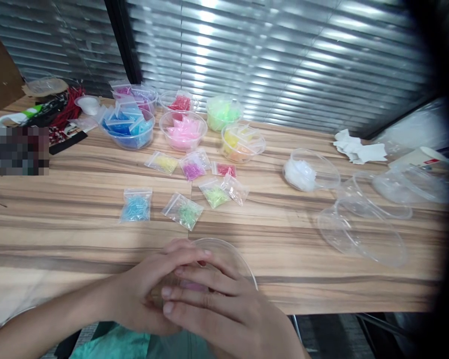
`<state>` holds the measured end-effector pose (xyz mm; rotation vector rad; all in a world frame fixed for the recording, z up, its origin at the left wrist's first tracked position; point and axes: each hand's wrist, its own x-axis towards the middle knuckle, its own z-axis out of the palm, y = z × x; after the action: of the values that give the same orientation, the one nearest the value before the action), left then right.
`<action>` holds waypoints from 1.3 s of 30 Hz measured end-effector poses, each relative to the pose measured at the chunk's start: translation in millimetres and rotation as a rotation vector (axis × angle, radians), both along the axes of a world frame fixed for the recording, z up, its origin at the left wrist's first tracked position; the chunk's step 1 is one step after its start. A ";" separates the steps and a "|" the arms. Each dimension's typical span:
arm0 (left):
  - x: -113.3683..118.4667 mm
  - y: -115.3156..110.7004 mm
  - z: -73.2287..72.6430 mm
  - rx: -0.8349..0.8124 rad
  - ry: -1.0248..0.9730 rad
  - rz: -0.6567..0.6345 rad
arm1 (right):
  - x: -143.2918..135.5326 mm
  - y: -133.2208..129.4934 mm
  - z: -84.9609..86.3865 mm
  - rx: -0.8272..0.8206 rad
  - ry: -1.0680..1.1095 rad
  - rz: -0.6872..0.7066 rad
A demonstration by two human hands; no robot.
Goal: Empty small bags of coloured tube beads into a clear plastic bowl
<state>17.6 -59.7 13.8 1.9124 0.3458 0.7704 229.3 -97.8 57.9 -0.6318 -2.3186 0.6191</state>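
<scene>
My left hand (145, 291) and my right hand (228, 301) meet over a clear round plastic bowl (243, 259) at the table's front edge. The left hand arches, its fingers stretched across the top and its thumb lower down. Long, straight fingers of the right hand overlap the left one, their tips near its palm. A patch of pink shows between the fingers, too covered to name. Just beyond lie small zip bags: one of light blue beads (135, 207), one of green beads (183, 212) and one of yellow-green beads (216, 194).
Behind are bags of yellow (164, 163), purple (192, 167) and red beads (225, 169). Bowls with blue (129, 127), pink (183, 130) and yellow bags (243, 143) stand farther back. Right lie a bowl with white contents (300, 174), clear lids (374, 239) and tissue (359, 148).
</scene>
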 end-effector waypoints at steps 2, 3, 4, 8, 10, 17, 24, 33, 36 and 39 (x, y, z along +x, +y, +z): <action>1.1 -0.3 1.4 -0.012 -0.027 0.002 | -0.1 0.3 0.7 0.001 -0.011 0.006; 1.7 -0.6 1.6 -0.025 -0.037 0.004 | -0.2 0.6 0.9 0.003 -0.009 0.007; 2.2 -0.8 1.5 -0.036 -0.045 0.006 | -0.3 0.9 1.1 0.001 -0.004 0.003; 2.6 -1.4 0.5 -0.039 -0.052 0.025 | 0.9 1.6 1.7 0.015 -0.005 -0.012; 1.5 -1.1 0.5 -0.021 -0.044 0.035 | 2.7 1.0 2.5 0.001 -0.005 -0.016; -2.7 -2.1 -0.8 -0.113 -0.068 0.016 | 6.5 0.3 1.9 -0.082 0.138 -0.020; -2.9 -1.7 -2.0 -0.174 -0.122 0.016 | 9.1 -1.5 -0.6 -0.261 0.297 0.007; 1.8 -0.8 0.3 -0.143 -0.232 0.031 | 11.7 -7.5 -18.2 -0.403 0.675 -0.260; 3.5 -0.5 3.6 -0.053 -0.216 0.059 | 9.5 -7.9 -21.3 -0.402 0.604 -0.323; 4.2 -1.0 5.5 0.074 -0.195 0.042 | 5.1 -9.6 -24.7 -0.263 0.304 -0.399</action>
<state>21.8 -60.7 19.4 1.8844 0.2407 1.0010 234.4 -107.4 33.2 -1.0144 -1.7782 0.7727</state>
